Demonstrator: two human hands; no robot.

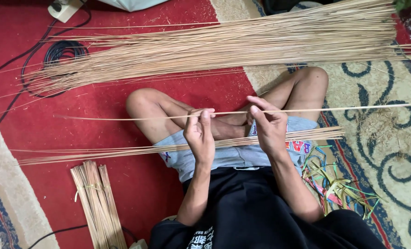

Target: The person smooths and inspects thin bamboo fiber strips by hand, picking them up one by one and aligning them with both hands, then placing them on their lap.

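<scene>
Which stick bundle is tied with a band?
The short bundle at lower left, bound with a pale band; the big pile and lap bundle lie loose.

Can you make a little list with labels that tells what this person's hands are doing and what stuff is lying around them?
Setting: person sitting cross-legged on a red patterned carpet
Left hand: pinches a single long thin tan stick
Right hand: pinches the same stick
Stick position: level across the knees
On lap: loose row of thin tan sticks
Far side: big pile of long thin tan sticks
Near left: tied bundle of short tan sticks
Near right: tangle of colourful plastic strips
Also: coiled black cable
</scene>
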